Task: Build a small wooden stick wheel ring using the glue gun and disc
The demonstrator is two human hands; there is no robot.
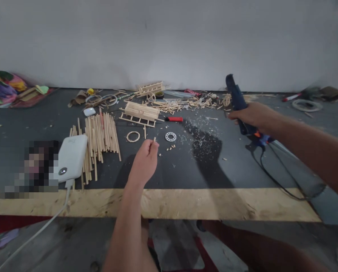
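Note:
My left hand [145, 160] is closed in a pinch above the table's front half. The tip of a short wooden stick [154, 139] pokes out between thumb and finger; the rest is hidden. At the right, my right hand [249, 115] is wrapped round a dark glue gun [236, 92], raised and tilted, with blue and orange parts below the hand. Just beyond my left hand lie a white ring with holes [170, 136], a wooden ring [133, 136] and several tiny cut wood bits [172, 147].
Left, a bundle of wooden sticks [101, 136] lies beside a white power bank [72, 156] with a cable. Behind are a small ladder-like stick frame [139, 113], a red lighter [174, 119] and a stick pile [185, 105]. A black cord [279, 190] loops at right.

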